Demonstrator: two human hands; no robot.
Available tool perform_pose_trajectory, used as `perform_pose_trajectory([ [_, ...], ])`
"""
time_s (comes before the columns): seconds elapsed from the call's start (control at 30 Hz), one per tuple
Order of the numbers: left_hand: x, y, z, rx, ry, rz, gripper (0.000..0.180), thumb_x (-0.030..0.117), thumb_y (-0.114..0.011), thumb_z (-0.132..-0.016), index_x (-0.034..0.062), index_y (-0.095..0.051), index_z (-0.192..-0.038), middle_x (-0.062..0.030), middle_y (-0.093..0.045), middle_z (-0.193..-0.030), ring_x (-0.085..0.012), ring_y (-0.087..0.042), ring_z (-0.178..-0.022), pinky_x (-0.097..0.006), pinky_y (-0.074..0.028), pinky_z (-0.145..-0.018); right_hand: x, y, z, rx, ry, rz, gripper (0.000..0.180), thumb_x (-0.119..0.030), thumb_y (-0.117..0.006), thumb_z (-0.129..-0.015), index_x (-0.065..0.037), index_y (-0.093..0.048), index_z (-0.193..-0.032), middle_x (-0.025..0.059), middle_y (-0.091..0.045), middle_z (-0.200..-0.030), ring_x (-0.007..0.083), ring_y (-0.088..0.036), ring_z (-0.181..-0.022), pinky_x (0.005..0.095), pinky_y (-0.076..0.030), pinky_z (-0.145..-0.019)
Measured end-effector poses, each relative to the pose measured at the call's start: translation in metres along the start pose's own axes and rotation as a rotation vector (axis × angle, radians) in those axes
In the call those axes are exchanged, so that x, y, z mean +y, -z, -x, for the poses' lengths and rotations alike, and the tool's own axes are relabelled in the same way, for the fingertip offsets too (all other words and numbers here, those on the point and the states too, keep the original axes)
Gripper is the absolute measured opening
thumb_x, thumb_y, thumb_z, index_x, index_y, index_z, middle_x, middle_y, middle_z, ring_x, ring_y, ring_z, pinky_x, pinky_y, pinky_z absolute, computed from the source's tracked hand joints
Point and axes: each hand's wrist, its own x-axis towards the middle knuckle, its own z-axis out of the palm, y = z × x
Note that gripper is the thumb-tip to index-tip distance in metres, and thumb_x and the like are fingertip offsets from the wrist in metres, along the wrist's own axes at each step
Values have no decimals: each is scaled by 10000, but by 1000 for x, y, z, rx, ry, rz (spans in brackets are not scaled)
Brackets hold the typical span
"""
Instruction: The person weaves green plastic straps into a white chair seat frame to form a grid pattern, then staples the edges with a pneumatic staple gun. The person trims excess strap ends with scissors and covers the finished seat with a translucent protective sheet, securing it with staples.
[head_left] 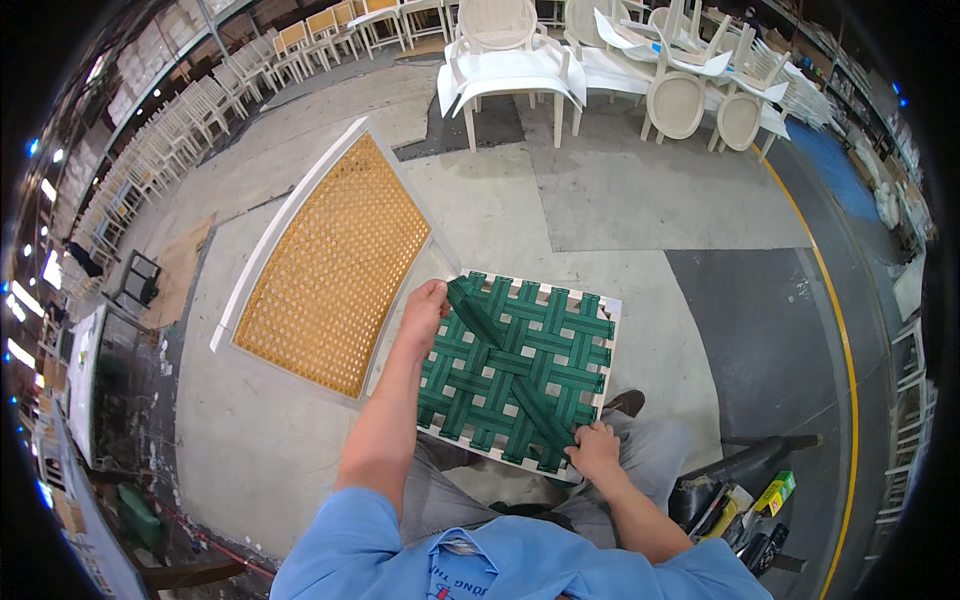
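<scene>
Around you is a wide workshop with a patched grey concrete floor [640, 330], and a long line of wooden chairs [210, 110] curves away at the left. At your lower right, a low black holder [700, 497] carries a yellow-and-green carton [776, 493] among dark tools [762, 550]; those tools overlap too much to make out singly. In front of your lap is a square pale-wood seat frame [612, 315] crossed by woven dark-green webbing [560, 345]. A loose green strap [537, 412] runs diagonally over it, its middle hidden under the weave. Your left hand [427, 308] closes on the strap's upper end, by the frame's upper-left corner; your right hand [597, 452] curls at the lower end, by the near right corner, and you cannot tell whether it grips the strap or the wood. The frame's underside is hidden. Ahead to the left stands a white-framed golden cane panel [330, 265]; the farthest chairs are cut off above.
</scene>
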Motion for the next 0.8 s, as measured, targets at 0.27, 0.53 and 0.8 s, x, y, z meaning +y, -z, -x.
perform_pose_trajectory([
  [0.27, -12, -15, 37, -132, 110, 344, 220, 256, -507, -1096, 88, -649, -1073, 3, -668, -978, -117, -614, -889, -324, -508, -869, 26, 34, -18, -70, -8, -66, 376, -326, -781, -872, -50, -733, -1122, 160, -719, -1039, 335, -703, -965, 453, -544, -845],
  [0.53, -28, -19, 75, -255, 127, 168, 212, 219, -510, -1062, 70, -659, -1083, -4, -673, -1017, -101, -592, -927, -252, -464, -885, -155, 105, -96, 150, 680, -695, 327, -71, -712, -918, -61, -671, -1242, 103, -652, -1089, 239, -640, -903, 344, -529, -782],
  [0.8, -8, -38, 115, 15, -179, 189, 267, 43, -651, -990, 28, -584, -1248, 1, -618, -1078, -85, -581, -986, -261, -480, -899, -175, 110, -130, 98, 618, -491, 199, -167, -710, -941, 3, -653, -1027, 149, -663, -1042, 315, -665, -937, 396, -523, -818],
])
